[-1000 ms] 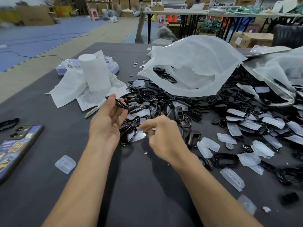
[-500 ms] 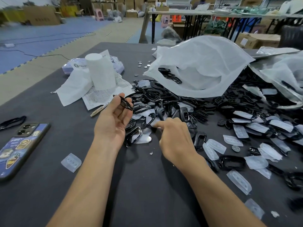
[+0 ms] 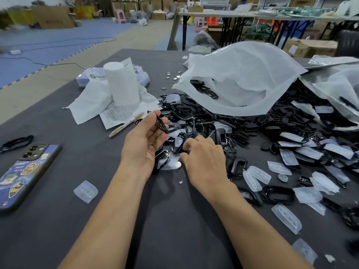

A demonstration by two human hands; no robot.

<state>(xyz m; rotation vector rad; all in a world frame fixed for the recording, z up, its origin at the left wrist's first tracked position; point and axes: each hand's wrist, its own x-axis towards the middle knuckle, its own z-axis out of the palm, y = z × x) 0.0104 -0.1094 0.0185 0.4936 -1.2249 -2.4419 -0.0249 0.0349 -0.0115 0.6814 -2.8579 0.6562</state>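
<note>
Left hand point(image 3: 141, 144), frame centre, pinches a black frame point(image 3: 162, 124) edge-up above the bench point(image 3: 174, 230), probably ready for fitting. Right hand point(image 3: 206, 162) beside it curls its fingertips into the parts pile point(image 3: 213, 121), likely fishing for its mate; whether it grips anything, can't tell.

On the table point(image 3: 174, 230): phone point(image 3: 27, 171) at near left; paper roll point(image 3: 123, 84) standing on sheets point(image 3: 118, 115), pen point(image 3: 126, 124) at their near edge. To their right, heap of key-fob frames point(image 3: 204, 117), plastic bag point(image 3: 242, 80) over its far side, silicone pads point(image 3: 259, 174) scattered nearer right. The left hand point(image 3: 141, 144) holds one key-fob frame point(image 3: 161, 124) at the heap's near-left edge.
</note>
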